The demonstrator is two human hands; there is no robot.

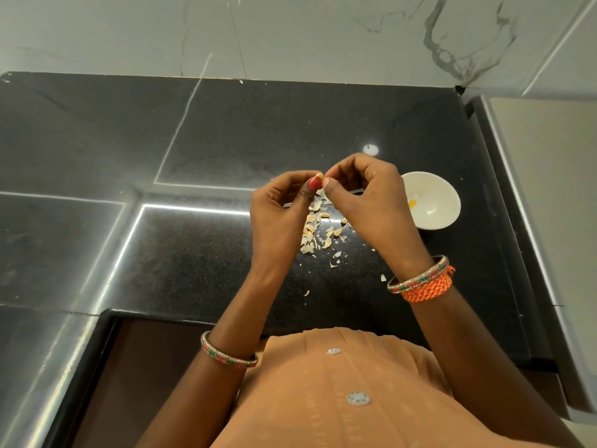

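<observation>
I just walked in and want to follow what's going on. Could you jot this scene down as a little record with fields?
work: peeling a small clove, likely garlic
left hand: pinches the clove at its fingertips
right hand: pinches the same clove from the other side
peels: scattered on the counter below both hands
bowl: white, right of the peels, with a yellow bit inside
</observation>
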